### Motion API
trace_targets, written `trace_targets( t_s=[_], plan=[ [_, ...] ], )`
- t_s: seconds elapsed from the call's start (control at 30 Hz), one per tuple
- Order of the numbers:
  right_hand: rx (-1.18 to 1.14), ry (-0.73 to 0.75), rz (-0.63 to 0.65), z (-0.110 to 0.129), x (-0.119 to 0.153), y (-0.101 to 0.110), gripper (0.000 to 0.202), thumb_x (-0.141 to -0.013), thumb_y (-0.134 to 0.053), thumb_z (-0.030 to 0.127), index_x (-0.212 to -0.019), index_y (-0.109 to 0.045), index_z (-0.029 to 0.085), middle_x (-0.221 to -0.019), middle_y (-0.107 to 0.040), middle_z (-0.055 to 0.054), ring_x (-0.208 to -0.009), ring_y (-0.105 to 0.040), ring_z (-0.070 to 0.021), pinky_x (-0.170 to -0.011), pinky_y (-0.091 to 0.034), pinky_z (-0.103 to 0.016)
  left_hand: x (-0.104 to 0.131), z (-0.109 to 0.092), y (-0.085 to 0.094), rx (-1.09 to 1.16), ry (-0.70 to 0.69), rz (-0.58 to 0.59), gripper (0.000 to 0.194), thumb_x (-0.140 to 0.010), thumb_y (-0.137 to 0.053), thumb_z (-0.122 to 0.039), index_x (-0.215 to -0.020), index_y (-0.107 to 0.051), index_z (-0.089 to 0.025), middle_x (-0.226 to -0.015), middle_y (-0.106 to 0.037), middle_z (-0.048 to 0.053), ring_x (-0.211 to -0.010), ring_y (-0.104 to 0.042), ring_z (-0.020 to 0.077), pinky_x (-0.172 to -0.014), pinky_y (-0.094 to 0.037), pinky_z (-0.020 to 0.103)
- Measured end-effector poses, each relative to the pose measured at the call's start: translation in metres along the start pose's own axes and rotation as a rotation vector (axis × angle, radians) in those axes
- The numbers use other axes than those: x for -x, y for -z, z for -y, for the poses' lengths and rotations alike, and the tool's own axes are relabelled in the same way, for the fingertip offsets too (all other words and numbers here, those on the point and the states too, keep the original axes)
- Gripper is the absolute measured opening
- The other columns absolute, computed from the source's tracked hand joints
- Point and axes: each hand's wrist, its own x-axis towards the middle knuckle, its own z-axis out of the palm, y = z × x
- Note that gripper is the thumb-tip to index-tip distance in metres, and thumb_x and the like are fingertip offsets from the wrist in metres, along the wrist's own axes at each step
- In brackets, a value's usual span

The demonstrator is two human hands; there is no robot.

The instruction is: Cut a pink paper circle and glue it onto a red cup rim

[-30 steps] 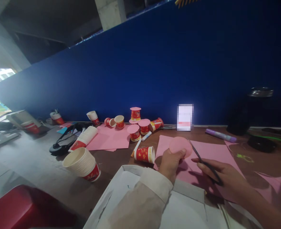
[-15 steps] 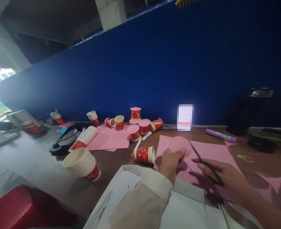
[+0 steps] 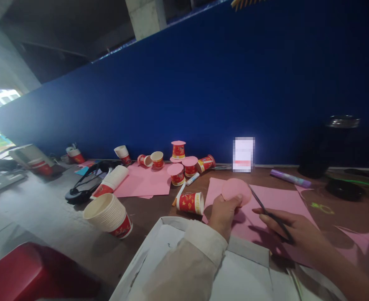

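Note:
My left hand [image 3: 223,213] pinches a round pink paper disc [image 3: 236,190] between thumb and fingers. In my right hand [image 3: 292,228] is a pair of dark scissors [image 3: 258,197], its blades pointing up and left, the tip close to the disc's right edge. Whether the blades touch the paper I cannot tell. Under both hands lies a large pink paper sheet [image 3: 278,198]. Left of my left hand, a red paper cup [image 3: 187,203] rests on its side. Behind it stand several red cups topped with pink discs, one of them a cup [image 3: 176,177] nearest me.
A leaning stack of paper cups [image 3: 109,215] and a black headset [image 3: 77,194] are at left. Near the blue partition [image 3: 178,83] lie a purple glue stick [image 3: 290,178] and a lit phone screen [image 3: 243,155]. A white cardboard box [image 3: 247,271] sits in front of me.
Almost nothing differs. The disc in my left hand has tilted up very slightly; the scissors stay beside its right edge.

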Motion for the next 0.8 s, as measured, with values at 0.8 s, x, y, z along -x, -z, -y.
trace_targets(
  t_s=[0.8],
  plan=[
    [-0.148, -0.069, 0.064, 0.0066, 0.0050, -0.0030, 0.028, -0.073, -0.074, 0.046, -0.086, -0.084, 0.022, -0.092, -0.081, -0.008, -0.078, -0.078, -0.0298, -0.058, -0.064, -0.032, 0.0005, -0.0006, 0.0003, 0.025, -0.029, 0.007, 0.040, -0.054, -0.086, -0.042, -0.074, -0.064, -0.015, -0.060, -0.052, -0.003, -0.055, -0.044, 0.0082, -0.056, -0.036, 0.024]
  ],
)
